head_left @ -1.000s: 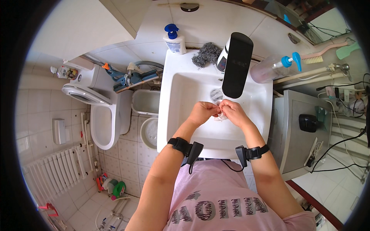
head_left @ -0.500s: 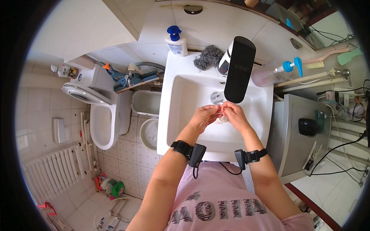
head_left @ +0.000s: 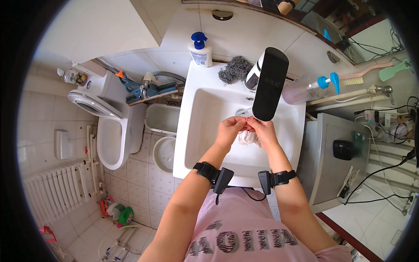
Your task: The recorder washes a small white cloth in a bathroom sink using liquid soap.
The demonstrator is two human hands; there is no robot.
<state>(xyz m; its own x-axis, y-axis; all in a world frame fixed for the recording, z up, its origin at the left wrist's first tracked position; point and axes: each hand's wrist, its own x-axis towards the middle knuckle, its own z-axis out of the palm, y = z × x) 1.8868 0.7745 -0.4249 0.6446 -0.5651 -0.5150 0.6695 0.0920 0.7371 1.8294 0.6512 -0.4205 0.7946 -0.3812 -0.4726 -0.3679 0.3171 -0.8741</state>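
Working low over the white ceramic rectangular basin (head_left: 198,137), apparently at the step of handling a pale, crumpled piece of soft fabric (head_left: 249,139) by pinching. Gripped narrowly in the right hand (head_left: 265,129) and apparently also in the left hand (head_left: 228,129), with little gap between the two (too small to tell the exact hold on the left). Bunched below the fingers, inside the basin, near the middle. Calls next, as a judgement, for keeping both pinches firm and low, clear of the long, rounded black tap head (head_left: 270,85) just beyond. Overhangs the basin, leaving little room for lifting forward. Also to note along the rear ledge: a fuzzy grey scrubbing clump (head_left: 235,70), a white bottle with a blue pump (head_left: 200,56) and, to the right, a large clear bottle with a light-blue pump (head_left: 299,90).
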